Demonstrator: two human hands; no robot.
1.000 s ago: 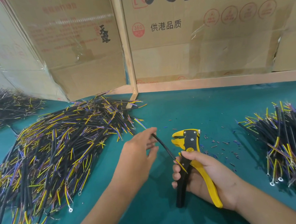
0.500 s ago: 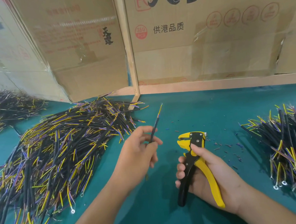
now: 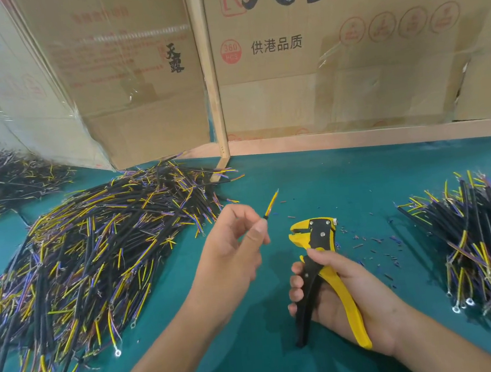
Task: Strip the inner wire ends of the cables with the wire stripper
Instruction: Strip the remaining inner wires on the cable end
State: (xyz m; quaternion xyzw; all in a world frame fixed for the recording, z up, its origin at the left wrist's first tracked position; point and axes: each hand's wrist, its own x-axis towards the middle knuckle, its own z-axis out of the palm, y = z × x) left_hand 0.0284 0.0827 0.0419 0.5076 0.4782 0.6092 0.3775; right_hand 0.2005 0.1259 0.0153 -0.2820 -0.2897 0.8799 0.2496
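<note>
The cable [image 3: 271, 204] is a thin black lead whose bared end fans into fine yellow and purple inner wires, pointing up and away from the person. Only that tip shows; the rest of its length is hidden behind the left hand [image 3: 233, 253], which pinches it between thumb and forefinger above the green desk [image 3: 328, 177]. The wire stripper [image 3: 320, 272] has a yellow and black head with one black handle and one yellow handle. The right hand [image 3: 340, 294] grips both handles, fingers curled round them, the head pointing up and its mouth facing left toward the cable. The cable tip sits just beside the stripper's head, up and to its left, not touching it. Whether the wire ends are already bare is too small to tell. A big pile of cables [image 3: 88, 263] lies on the left, a smaller pile [image 3: 484, 245] on the right, cut off by the frame edge. Tiny bits of insulation [image 3: 374, 245] dot the desk near the stripper.
</note>
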